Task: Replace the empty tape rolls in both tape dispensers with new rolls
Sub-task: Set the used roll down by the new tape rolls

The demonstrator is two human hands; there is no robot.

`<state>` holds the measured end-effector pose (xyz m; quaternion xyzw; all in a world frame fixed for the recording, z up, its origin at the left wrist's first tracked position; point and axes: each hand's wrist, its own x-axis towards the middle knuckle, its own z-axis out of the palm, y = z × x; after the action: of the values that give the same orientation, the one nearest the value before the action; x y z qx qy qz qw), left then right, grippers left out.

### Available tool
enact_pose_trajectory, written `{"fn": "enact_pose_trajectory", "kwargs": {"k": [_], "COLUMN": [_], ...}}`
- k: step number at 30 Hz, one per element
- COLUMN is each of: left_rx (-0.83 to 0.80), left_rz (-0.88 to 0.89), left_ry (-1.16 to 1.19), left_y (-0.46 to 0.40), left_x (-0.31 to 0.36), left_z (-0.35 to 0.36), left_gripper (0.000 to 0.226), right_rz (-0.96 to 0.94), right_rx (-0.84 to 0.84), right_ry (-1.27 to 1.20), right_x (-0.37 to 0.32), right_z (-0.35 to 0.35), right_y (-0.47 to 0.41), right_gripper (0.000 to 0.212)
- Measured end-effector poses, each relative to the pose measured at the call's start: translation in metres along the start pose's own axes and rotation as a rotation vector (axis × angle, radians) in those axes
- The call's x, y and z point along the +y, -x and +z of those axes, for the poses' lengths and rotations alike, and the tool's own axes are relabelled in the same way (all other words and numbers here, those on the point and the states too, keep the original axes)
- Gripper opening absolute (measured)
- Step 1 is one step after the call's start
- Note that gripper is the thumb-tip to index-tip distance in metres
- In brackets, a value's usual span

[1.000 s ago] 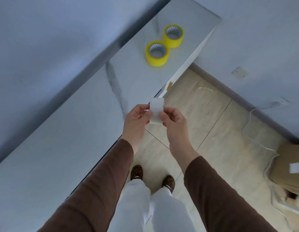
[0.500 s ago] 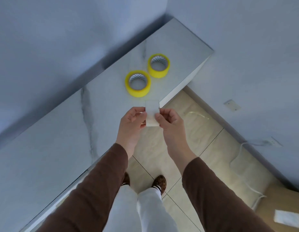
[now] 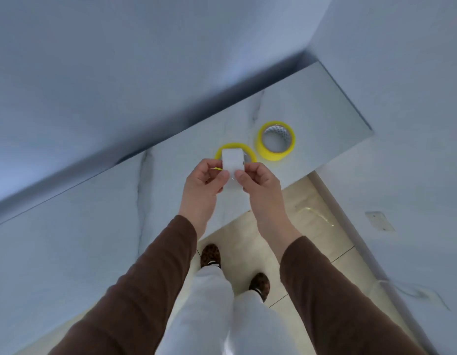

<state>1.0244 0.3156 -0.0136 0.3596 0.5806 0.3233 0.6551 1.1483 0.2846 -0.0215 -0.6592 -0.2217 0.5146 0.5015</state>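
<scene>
Both hands pinch a small white piece, seemingly a strip of tape or paper (image 3: pixel 232 162), held upright above the countertop edge. My left hand (image 3: pixel 203 187) grips its left side and my right hand (image 3: pixel 258 184) its right side. Two yellow tape rolls lie flat on the marble countertop (image 3: pixel 94 239). The nearer roll (image 3: pixel 247 152) is mostly hidden behind the white piece and my fingers. The farther roll (image 3: pixel 276 140) lies in full view to its right. No tape dispenser is in view.
The countertop ends at a wall on the right (image 3: pixel 414 124) and runs along a wall at the back. Tiled floor (image 3: pixel 312 226), my legs and shoes are below. A wall socket plate (image 3: pixel 379 221) and a white cable (image 3: pixel 411 290) sit low on the right.
The view has swung right and nearer to the counter, so the tape rolls now sit just behind my hands. Both hands still hold the white piece the same way.
</scene>
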Motion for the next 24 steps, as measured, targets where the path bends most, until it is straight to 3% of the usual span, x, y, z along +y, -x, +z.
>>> {"fn": "enact_pose_trajectory", "kwargs": {"k": [9, 11, 14, 18, 24], "left_rx": [0.125, 0.224, 0.357, 0.312, 0.356], "left_rz": [-0.041, -0.115, -0.248, -0.383, -0.392], "left_ry": [0.039, -0.035, -0.255, -0.298, -0.414], "left_y": [-0.04, -0.053, -0.076, -0.097, -0.102], "left_x": [-0.007, -0.018, -0.037, -0.05, -0.05], "left_z": [0.016, 0.018, 0.019, 0.026, 0.031], "left_gripper": [0.021, 0.019, 0.039, 0.06, 0.053], "right_rz": [-0.003, -0.004, 0.001, -0.015, -0.015], "right_rx": [-0.098, -0.111, -0.16, -0.212, -0.251], "right_ry": [0.064, 0.067, 0.093, 0.162, 0.198], "right_x": [-0.007, -0.008, -0.009, -0.013, -0.019], "right_z": [-0.013, -0.021, -0.033, -0.049, -0.054], "right_y": [-0.056, -0.067, -0.081, -0.097, -0.106], "right_gripper": [0.011, 0.011, 0.014, 0.017, 0.015]}}
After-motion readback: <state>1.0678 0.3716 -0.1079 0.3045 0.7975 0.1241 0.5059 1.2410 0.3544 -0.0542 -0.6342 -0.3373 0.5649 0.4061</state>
